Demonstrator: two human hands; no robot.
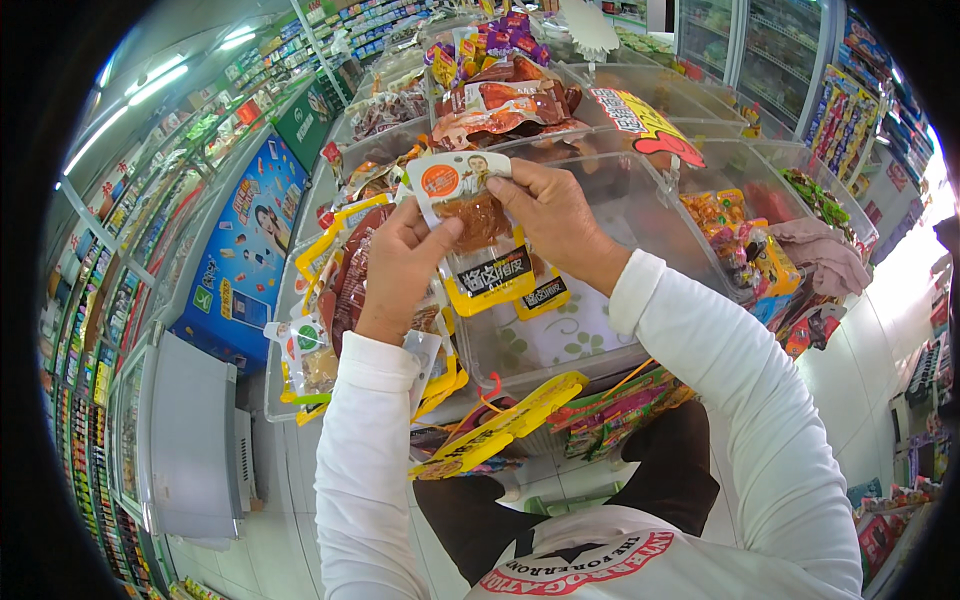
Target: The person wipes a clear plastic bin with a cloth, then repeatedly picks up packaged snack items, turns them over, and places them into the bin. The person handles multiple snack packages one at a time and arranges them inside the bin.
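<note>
A sealed snack packet (pixel 480 225) with a clear window, brown food inside and a yellow lower edge is held up between both hands. My left hand (pixel 409 262) pinches its left side, thumb on the front. At the top right corner, my right hand (pixel 559 217) grips it with the thumb across the front. A second packet (pixel 544 294) of the same kind shows partly behind it, mostly hidden; I cannot tell whether it is held or lying. Beneath them is a clear plastic bin (pixel 600 360) with a leaf-patterned liner (pixel 577 326).
Left of that bin, another bin holds vacuum-packed snacks (pixel 352 262). Large meat packets (pixel 510 105) are heaped behind. Wrapped snacks (pixel 742 232) and a pink cloth (pixel 821 255) lie to the right. A yellow sign (pixel 502 427) hangs at the front edge. A chest freezer (pixel 191 435) stands left.
</note>
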